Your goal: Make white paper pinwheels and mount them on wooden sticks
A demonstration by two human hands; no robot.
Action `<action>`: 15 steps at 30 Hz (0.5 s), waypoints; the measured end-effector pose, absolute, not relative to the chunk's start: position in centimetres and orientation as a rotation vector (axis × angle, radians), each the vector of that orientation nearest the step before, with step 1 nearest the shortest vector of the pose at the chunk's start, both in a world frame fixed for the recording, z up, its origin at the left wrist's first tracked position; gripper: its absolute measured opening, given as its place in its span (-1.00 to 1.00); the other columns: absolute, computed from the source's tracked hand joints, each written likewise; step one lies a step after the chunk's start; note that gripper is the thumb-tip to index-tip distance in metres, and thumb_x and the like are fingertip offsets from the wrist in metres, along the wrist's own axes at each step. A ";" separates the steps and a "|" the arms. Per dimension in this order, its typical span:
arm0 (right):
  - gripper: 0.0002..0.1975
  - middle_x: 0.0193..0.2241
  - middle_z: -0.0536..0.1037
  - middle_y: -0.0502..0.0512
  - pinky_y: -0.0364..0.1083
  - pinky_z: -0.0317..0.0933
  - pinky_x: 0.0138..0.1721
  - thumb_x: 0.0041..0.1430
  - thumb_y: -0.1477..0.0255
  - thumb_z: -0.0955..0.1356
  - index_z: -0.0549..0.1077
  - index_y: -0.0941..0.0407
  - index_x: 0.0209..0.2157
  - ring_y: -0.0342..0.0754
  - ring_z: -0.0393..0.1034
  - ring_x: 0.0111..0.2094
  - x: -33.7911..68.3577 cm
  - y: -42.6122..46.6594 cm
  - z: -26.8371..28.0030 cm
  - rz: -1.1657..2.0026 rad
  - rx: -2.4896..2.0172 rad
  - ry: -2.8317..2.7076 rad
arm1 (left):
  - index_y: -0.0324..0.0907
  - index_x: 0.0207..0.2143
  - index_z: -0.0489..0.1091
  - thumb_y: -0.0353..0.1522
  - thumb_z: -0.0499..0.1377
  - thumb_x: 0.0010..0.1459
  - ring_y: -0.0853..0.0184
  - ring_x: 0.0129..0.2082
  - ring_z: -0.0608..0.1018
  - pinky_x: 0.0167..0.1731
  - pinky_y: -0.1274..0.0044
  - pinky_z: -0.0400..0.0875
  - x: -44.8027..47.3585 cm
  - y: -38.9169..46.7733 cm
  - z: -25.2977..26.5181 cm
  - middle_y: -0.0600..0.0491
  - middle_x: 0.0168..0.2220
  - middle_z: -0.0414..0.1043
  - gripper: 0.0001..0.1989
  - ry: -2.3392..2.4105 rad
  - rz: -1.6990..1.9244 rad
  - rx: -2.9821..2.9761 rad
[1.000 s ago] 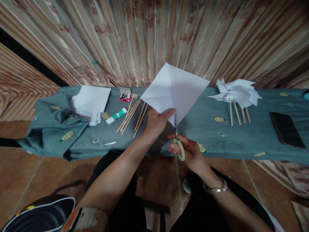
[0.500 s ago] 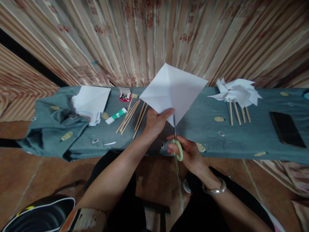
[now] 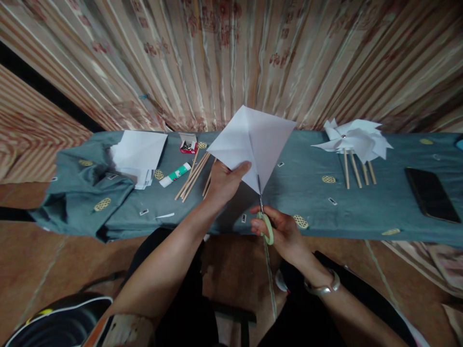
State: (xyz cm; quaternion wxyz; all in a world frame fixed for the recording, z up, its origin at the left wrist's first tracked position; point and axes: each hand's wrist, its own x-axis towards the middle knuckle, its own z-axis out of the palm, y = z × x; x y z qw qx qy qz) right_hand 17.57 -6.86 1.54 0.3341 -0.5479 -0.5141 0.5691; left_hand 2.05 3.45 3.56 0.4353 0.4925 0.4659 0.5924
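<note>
Over the table (image 3: 372, 207), I saw the left hand (image 3: 224, 182) pinching paper (image 3: 253, 137), the right hand (image 3: 285, 231) gripping scissors (image 3: 269, 227) pointing into its near corner.

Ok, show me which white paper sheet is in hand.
The creased, four-cornered white paper sheet in the left hand; the other white sheets lie piled on the teal pineapple-print cloth.

Illegible print on glue stick (image 3: 175, 175), on tablecloth (image 3: 361, 214)
</note>
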 end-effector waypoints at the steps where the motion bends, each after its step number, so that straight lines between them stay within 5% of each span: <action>1: -0.64 -0.53 0.55 -0.04 -0.17 0.30 -0.46 0.04 0.11 0.45 0.52 0.05 -0.21 -0.09 0.50 -0.47 17.6 -6.9 1.5 1.473 -1.434 -1.359 | -0.16 -0.49 0.42 -0.29 0.32 -0.06 0.29 -0.39 0.52 -0.29 0.46 0.43 2.0 3.4 3.6 0.08 -0.47 0.48 -0.84 1.161 1.467 1.238; 15: -0.56 -0.47 0.60 0.01 -0.11 0.29 -0.38 0.04 0.06 0.45 0.53 0.07 -0.14 -0.07 0.45 -0.44 17.6 -6.6 1.4 1.417 -1.480 -1.387 | -0.16 -0.35 0.45 -0.34 0.34 -0.11 0.25 -0.36 0.56 -0.28 0.43 0.45 2.5 2.5 3.3 0.01 -0.36 0.53 -0.78 1.120 1.442 1.183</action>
